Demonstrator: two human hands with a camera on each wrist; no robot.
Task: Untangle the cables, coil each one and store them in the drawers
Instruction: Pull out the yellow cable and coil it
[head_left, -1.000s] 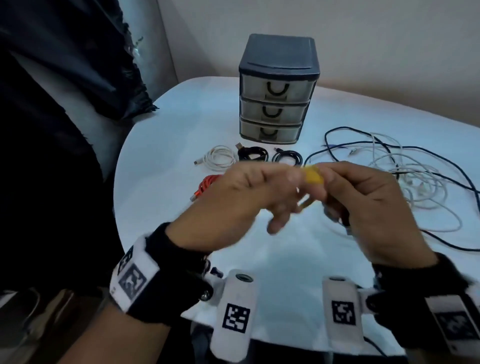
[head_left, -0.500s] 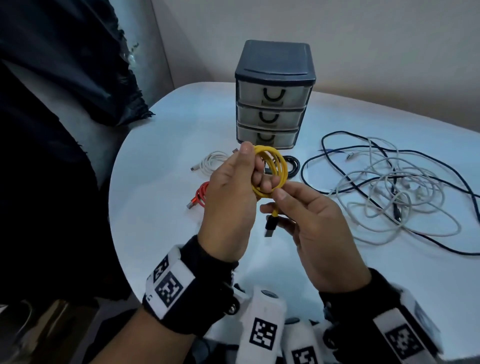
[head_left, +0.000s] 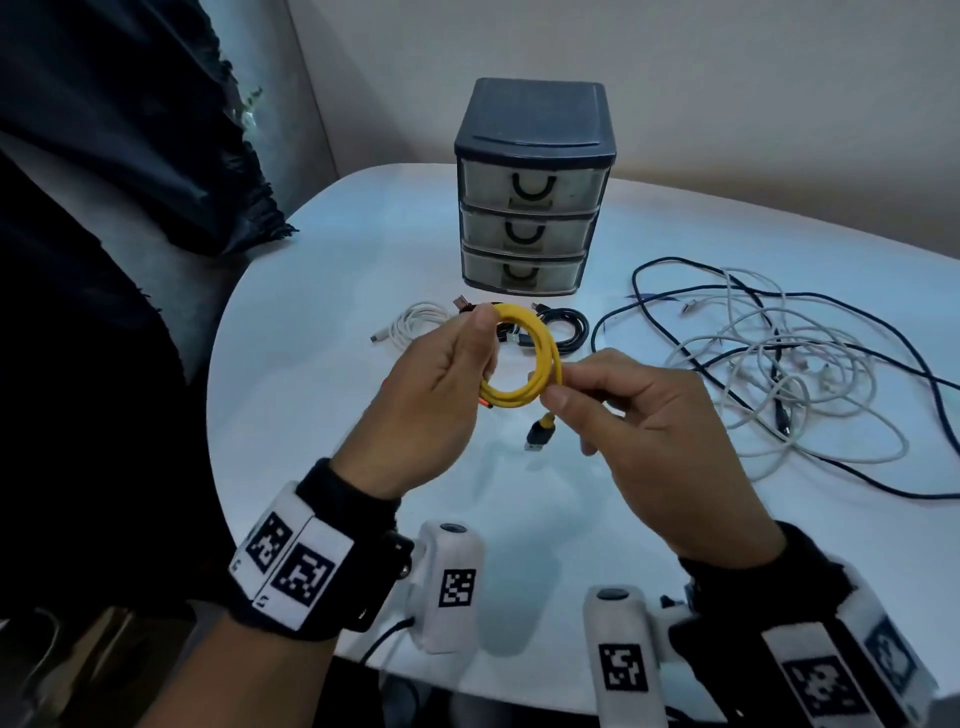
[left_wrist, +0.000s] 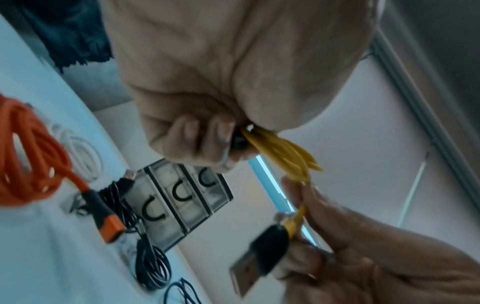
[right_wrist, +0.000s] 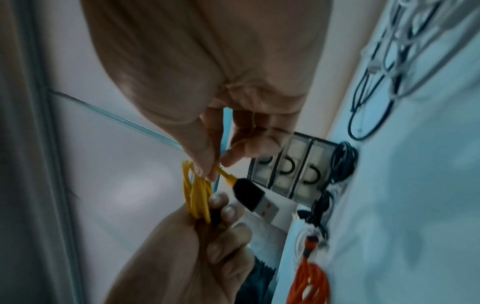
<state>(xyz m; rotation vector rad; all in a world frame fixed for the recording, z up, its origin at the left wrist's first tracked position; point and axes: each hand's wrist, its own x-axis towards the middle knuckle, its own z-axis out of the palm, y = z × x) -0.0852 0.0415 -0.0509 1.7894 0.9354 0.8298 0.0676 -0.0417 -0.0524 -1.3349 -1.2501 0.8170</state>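
A yellow cable wound into a small coil hangs above the table between both hands. My left hand grips the coil's left side, fingers curled round it. My right hand pinches the coil's right side between thumb and forefinger. The cable's black USB plug dangles free below the coil. Behind stands a dark three-drawer chest, all drawers closed.
On the white table lie coiled cables in front of the chest: a white one, black ones and an orange one. A tangle of white and dark cables spreads at the right. Dark fabric hangs at the left.
The hands have spread slightly apart and lowered; the yellow coil now shows as a full ring. The right hand shifted from the plug end to the coil's right side.
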